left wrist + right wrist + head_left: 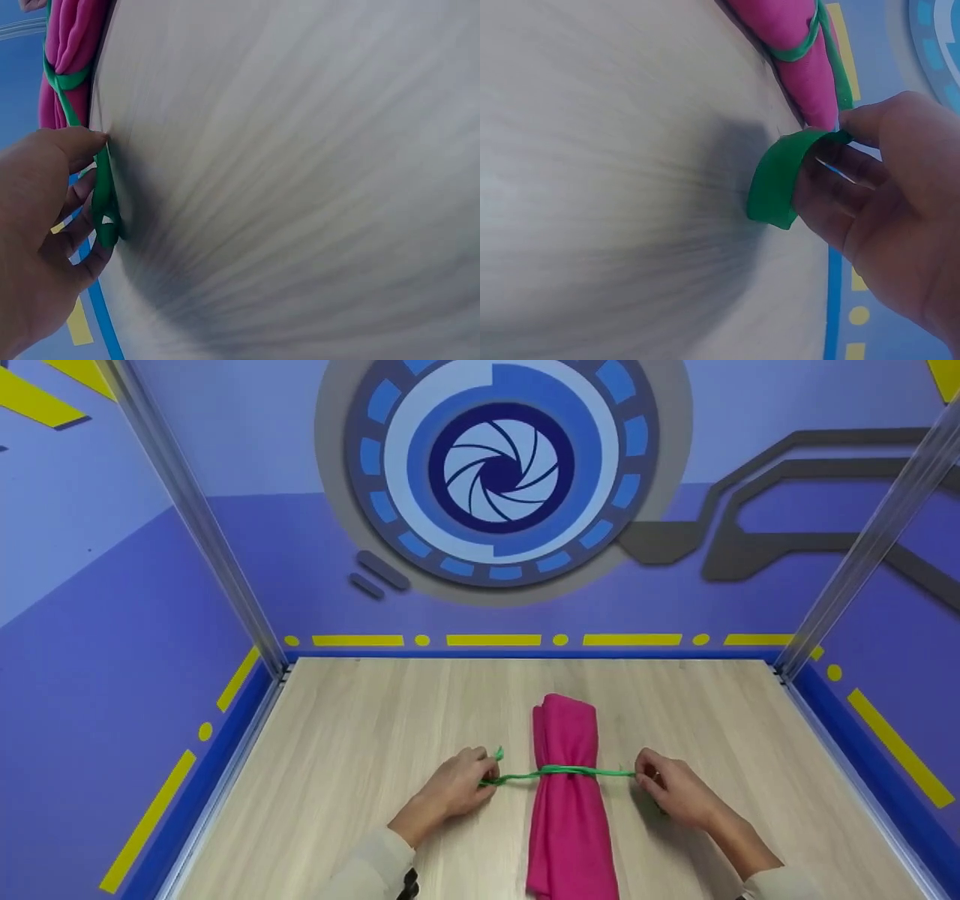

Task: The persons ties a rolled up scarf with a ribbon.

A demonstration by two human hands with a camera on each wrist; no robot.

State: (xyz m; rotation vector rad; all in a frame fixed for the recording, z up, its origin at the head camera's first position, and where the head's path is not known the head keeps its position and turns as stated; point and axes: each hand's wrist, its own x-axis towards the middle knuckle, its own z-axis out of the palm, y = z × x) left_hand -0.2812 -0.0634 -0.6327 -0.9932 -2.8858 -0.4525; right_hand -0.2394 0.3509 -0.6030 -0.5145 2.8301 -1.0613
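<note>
A folded magenta cloth (pixel 570 832) lies lengthwise on the table, cinched near its middle by a green ribbon (pixel 570 769). To its left, my left hand (pixel 454 784) pinches one end of the ribbon between thumb and fingers; the left wrist view shows a loop of ribbon (pixel 105 195) hanging beside the fingers. On the other side, my right hand (pixel 679 791) pinches the opposite end, and a loose tail of ribbon (pixel 776 176) droops from its fingertips in the right wrist view. Between the hands the ribbon runs nearly straight across the cloth.
The light wooden table (pixel 360 712) is bounded by blue printed panels at the back (pixel 255 555) and both sides. Metal posts stand at the back left (pixel 202 510) and back right (pixel 862 540) corners.
</note>
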